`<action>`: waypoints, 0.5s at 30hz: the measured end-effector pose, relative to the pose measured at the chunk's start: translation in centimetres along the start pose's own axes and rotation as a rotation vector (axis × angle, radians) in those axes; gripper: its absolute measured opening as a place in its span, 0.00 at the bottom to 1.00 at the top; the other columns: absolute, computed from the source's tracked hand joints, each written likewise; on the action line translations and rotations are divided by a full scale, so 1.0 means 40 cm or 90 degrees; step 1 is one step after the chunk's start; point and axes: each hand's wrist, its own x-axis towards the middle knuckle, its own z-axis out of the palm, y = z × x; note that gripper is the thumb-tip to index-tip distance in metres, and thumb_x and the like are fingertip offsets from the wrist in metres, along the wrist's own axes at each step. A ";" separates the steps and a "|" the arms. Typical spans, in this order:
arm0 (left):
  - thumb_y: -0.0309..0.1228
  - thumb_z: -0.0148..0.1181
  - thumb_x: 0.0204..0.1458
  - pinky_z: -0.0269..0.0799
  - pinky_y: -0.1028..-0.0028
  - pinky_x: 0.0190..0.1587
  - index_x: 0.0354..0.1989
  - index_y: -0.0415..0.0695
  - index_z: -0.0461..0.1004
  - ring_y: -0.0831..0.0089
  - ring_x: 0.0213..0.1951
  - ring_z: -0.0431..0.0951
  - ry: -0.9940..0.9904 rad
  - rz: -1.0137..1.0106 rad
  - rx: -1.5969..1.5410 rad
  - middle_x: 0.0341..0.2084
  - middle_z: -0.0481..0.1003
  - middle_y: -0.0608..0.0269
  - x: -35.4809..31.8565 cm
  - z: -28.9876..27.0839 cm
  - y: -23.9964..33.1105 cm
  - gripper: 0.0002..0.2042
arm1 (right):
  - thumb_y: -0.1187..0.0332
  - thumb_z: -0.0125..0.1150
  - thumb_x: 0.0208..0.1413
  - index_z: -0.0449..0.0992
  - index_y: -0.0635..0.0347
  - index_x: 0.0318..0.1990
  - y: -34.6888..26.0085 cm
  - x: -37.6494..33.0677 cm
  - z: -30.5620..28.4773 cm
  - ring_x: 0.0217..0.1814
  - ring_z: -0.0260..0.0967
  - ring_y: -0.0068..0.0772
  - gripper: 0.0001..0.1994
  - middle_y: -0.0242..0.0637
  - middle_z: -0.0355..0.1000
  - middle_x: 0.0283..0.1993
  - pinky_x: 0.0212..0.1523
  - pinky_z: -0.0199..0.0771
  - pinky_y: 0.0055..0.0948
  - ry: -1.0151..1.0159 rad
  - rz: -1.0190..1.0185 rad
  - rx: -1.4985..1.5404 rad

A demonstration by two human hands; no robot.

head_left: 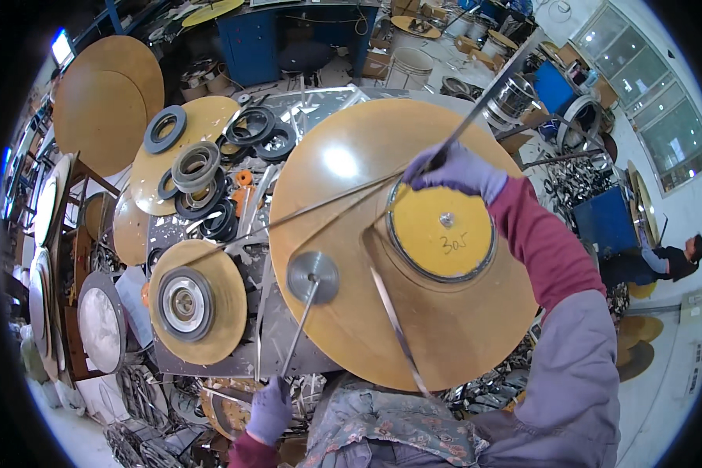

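A large tan round board (pixel 343 164) lies before me. A yellow disc (pixel 460 214) with a dark rim, handwritten marks and a small centre bolt sits on its right part. My right hand (pixel 456 173), in a pale purple glove, is closed on a thin metal strip (pixel 495 86) at the disc's upper left edge. Another length of strip (pixel 394 312) crosses the board toward my apron. My left hand (pixel 271 411), also gloved, is wrapped round the lower end of a metal rod (pixel 298 331). The rod's upper end meets a small grey metal disc (pixel 326 273) on the board.
Left of the board, a smaller tan disc (pixel 230 281) carries a grey ringed coil (pixel 186 304). Several dark rings (pixel 165 129) and coils lie behind it. Scrap strip is heaped below and at right (pixel 577 183). Another person (pixel 655 261) is at the far right.
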 end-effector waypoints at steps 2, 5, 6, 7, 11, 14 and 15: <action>0.27 0.52 0.50 0.70 0.53 0.32 0.33 0.38 0.66 0.44 0.29 0.75 -0.006 0.001 -0.037 0.22 0.74 0.43 -0.011 -0.001 0.018 0.06 | 0.73 0.68 0.45 0.80 0.59 0.37 -0.003 0.070 -0.046 0.37 0.74 0.21 0.09 0.32 0.77 0.34 0.41 0.73 0.22 0.024 -0.044 -0.023; 0.25 0.51 0.49 0.70 0.54 0.31 0.33 0.38 0.66 0.44 0.28 0.75 -0.007 -0.006 -0.060 0.22 0.74 0.44 -0.006 0.044 0.028 0.05 | 0.72 0.67 0.46 0.79 0.62 0.38 0.020 0.131 -0.126 0.38 0.74 0.23 0.10 0.33 0.77 0.35 0.42 0.74 0.23 0.065 0.019 0.000; 0.24 0.50 0.50 0.71 0.55 0.32 0.33 0.38 0.66 0.46 0.29 0.76 -0.027 -0.032 -0.041 0.22 0.74 0.44 -0.007 0.064 0.026 0.04 | 0.72 0.67 0.46 0.79 0.63 0.38 0.028 0.140 -0.152 0.39 0.73 0.24 0.10 0.34 0.76 0.36 0.43 0.74 0.23 0.081 0.036 -0.022; 0.25 0.50 0.51 0.72 0.56 0.33 0.35 0.37 0.66 0.47 0.30 0.77 -0.052 -0.037 -0.065 0.23 0.75 0.45 -0.013 0.074 0.023 0.06 | 0.72 0.67 0.47 0.78 0.64 0.39 0.036 0.139 -0.182 0.37 0.74 0.25 0.11 0.36 0.76 0.36 0.42 0.76 0.24 0.113 0.040 -0.133; 0.26 0.48 0.53 0.71 0.56 0.32 0.33 0.37 0.68 0.47 0.30 0.76 -0.089 -0.033 -0.089 0.22 0.75 0.45 -0.042 0.101 0.024 0.05 | 0.72 0.67 0.48 0.78 0.68 0.38 0.157 0.104 -0.299 0.33 0.74 0.26 0.11 0.38 0.76 0.34 0.39 0.78 0.23 0.223 0.069 -0.027; 0.30 0.52 0.52 0.69 0.54 0.31 0.33 0.40 0.71 0.45 0.29 0.74 0.059 0.092 -0.036 0.24 0.73 0.41 -0.069 0.048 0.112 0.07 | 0.74 0.67 0.47 0.78 0.70 0.38 0.251 -0.002 -0.368 0.30 0.74 0.29 0.11 0.39 0.75 0.32 0.34 0.79 0.26 0.385 0.104 0.028; 0.33 0.55 0.51 0.69 0.53 0.30 0.36 0.38 0.70 0.45 0.29 0.74 -0.030 0.034 -0.066 0.23 0.73 0.40 -0.073 0.088 0.074 0.11 | 0.74 0.67 0.47 0.77 0.70 0.38 0.277 -0.040 -0.382 0.29 0.74 0.29 0.11 0.39 0.75 0.33 0.32 0.79 0.27 0.439 0.119 0.071</action>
